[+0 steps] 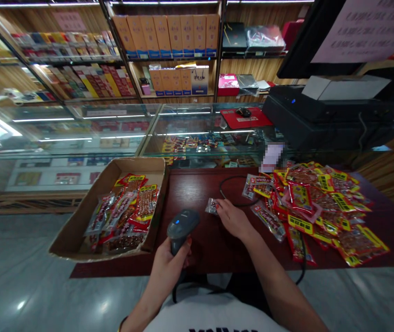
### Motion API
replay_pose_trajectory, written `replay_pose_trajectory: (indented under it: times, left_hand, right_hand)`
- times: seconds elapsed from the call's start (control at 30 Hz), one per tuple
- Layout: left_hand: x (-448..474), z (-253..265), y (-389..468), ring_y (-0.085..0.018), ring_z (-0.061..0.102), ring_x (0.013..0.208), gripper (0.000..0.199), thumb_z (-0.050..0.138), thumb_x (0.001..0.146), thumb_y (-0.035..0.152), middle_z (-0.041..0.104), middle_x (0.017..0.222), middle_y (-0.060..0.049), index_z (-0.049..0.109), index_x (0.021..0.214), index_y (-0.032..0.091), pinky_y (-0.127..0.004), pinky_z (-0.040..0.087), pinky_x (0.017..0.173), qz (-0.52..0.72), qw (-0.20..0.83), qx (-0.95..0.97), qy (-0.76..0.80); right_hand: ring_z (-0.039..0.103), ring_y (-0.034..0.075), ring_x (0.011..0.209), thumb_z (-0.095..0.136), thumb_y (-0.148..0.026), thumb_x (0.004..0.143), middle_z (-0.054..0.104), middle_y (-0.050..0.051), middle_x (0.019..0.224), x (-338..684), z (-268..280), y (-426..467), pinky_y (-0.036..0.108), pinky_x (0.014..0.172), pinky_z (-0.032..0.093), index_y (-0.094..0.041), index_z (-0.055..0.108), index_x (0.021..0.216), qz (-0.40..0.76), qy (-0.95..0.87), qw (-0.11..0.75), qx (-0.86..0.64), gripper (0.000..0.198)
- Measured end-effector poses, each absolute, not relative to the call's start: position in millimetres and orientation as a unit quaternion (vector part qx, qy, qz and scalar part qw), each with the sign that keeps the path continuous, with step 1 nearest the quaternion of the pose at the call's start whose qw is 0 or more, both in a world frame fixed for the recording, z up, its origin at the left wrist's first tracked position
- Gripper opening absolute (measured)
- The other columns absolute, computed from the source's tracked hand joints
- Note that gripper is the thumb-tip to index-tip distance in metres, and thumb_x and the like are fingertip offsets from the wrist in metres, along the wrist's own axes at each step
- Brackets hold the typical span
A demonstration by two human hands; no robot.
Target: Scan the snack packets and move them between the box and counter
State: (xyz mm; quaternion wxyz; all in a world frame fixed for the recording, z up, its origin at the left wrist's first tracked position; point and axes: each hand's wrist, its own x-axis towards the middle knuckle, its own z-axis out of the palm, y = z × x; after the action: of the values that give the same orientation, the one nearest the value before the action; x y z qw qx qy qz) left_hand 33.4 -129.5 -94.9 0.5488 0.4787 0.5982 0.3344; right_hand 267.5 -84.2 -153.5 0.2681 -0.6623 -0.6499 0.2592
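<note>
My left hand (171, 258) is wrapped round the handle of a dark grey barcode scanner (184, 221), its head upright above the table edge and a blue light showing on top. My right hand (233, 217) reaches over the tabletop, its fingertips gripping one end of a small clear snack packet (211, 206) just right of the scanner. Right of that hand lies a big heap of red and yellow snack packets (307, 198), with a silver-and-red packet (269, 221) at its near edge. On the left, an open cardboard box (158, 230) holds several similar packets.
The dark red wooden table (190, 184) carries a black cable (229, 177) behind my right hand. Behind it stand glass display counters (114, 115) with a red mouse pad (229, 121). A black monitor (303, 41) and a dark cash-register unit (286, 110) rise at right.
</note>
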Motion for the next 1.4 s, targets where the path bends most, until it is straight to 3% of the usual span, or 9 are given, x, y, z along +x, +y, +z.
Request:
replay_pose_trajectory:
  times: [0.17, 0.37, 0.83, 1.0, 1.17, 1.27, 1.33, 1.4]
  left_hand:
    - [30.1, -97.1, -130.5, -0.014, 0.054, 0.046, 0.034, 0.07, 0.072, 0.048, 0.062, 0.057, 0.001, 0.064, 0.08, 0.016, -0.024, 0.043, 0.048, 0.321, 0.541, 0.488, 0.606]
    - [28.1, -102.4, -133.2, -0.015, 0.055, 0.048, 0.02, 0.065, 0.077, 0.036, 0.059, 0.051, 0.003, 0.065, 0.077, 0.016, -0.023, 0.04, 0.049, 0.258, 0.479, 0.587, 0.6]
    - [21.6, -106.2, -134.9, -0.016, 0.057, 0.05, 0.014, 0.06, 0.081, 0.029, 0.061, 0.054, 0.002, 0.065, 0.078, 0.017, -0.024, 0.042, 0.052, 0.253, 0.454, 0.625, 0.582]
    - [21.5, -106.6, -135.3, -0.015, 0.056, 0.05, 0.015, 0.062, 0.08, 0.031, 0.06, 0.054, 0.002, 0.065, 0.078, 0.017, -0.023, 0.041, 0.051, 0.26, 0.463, 0.615, 0.583]
    - [20.7, -124.3, -133.4, -0.015, 0.055, 0.047, 0.03, 0.065, 0.08, 0.046, 0.059, 0.054, 0.002, 0.061, 0.079, 0.017, -0.023, 0.041, 0.046, 0.282, 0.507, 0.542, 0.608]
    - [22.1, -131.0, -132.3, -0.014, 0.055, 0.047, 0.035, 0.066, 0.08, 0.051, 0.061, 0.057, 0.001, 0.061, 0.081, 0.017, -0.023, 0.042, 0.046, 0.291, 0.523, 0.522, 0.607]
    - [23.7, -130.0, -132.7, -0.014, 0.055, 0.047, 0.036, 0.066, 0.079, 0.052, 0.061, 0.057, 0.002, 0.061, 0.082, 0.016, -0.023, 0.041, 0.045, 0.296, 0.528, 0.522, 0.601]
    - [25.2, -126.3, -133.8, -0.014, 0.055, 0.047, 0.036, 0.066, 0.079, 0.052, 0.061, 0.058, 0.001, 0.061, 0.082, 0.016, -0.023, 0.041, 0.045, 0.296, 0.527, 0.527, 0.597]
  right_hand:
    - [0.069, 0.024, 0.103, 0.058, -0.022, 0.087, 0.073, 0.008, 0.112, 276.6, -155.4, -77.7, 0.036, 0.093, 0.05, -0.022, 0.069, 0.113, 0.304, -0.647, 0.297, -0.634, 0.028]
    - [0.071, 0.023, 0.109, 0.056, -0.021, 0.09, 0.077, 0.0, 0.116, 284.7, -152.9, -72.1, 0.039, 0.098, 0.051, -0.031, 0.073, 0.117, 0.332, -0.634, 0.337, -0.612, 0.033]
    - [0.068, 0.026, 0.116, 0.052, -0.011, 0.085, 0.074, 0.002, 0.123, 283.8, -145.1, -65.7, 0.042, 0.105, 0.047, -0.029, 0.075, 0.117, 0.29, -0.647, 0.308, -0.635, 0.043]
    - [0.07, 0.025, 0.11, 0.055, -0.014, 0.086, 0.077, 0.002, 0.117, 286.1, -140.9, -65.6, 0.042, 0.103, 0.049, -0.029, 0.076, 0.113, 0.292, -0.643, 0.318, -0.633, 0.037]
    - [0.07, 0.021, 0.108, 0.056, -0.019, 0.09, 0.075, 0.003, 0.119, 257.8, -114.6, -47.6, 0.039, 0.1, 0.051, -0.026, 0.069, 0.125, 0.319, -0.616, 0.385, -0.609, 0.037]
    - [0.072, 0.018, 0.103, 0.055, -0.022, 0.092, 0.075, 0.004, 0.12, 209.1, -87.0, -29.2, 0.036, 0.094, 0.056, -0.024, 0.058, 0.137, 0.453, -0.603, 0.462, -0.467, 0.045]
    - [0.07, 0.018, 0.111, 0.057, -0.027, 0.093, 0.069, 0.008, 0.132, 179.3, -71.2, -18.8, 0.034, 0.095, 0.056, -0.021, 0.05, 0.144, 0.519, -0.61, 0.472, -0.37, 0.053]
    - [0.066, 0.017, 0.12, 0.059, -0.029, 0.093, 0.064, 0.008, 0.138, 167.1, -62.2, -11.6, 0.032, 0.099, 0.054, -0.022, 0.048, 0.146, 0.495, -0.64, 0.467, -0.356, 0.054]
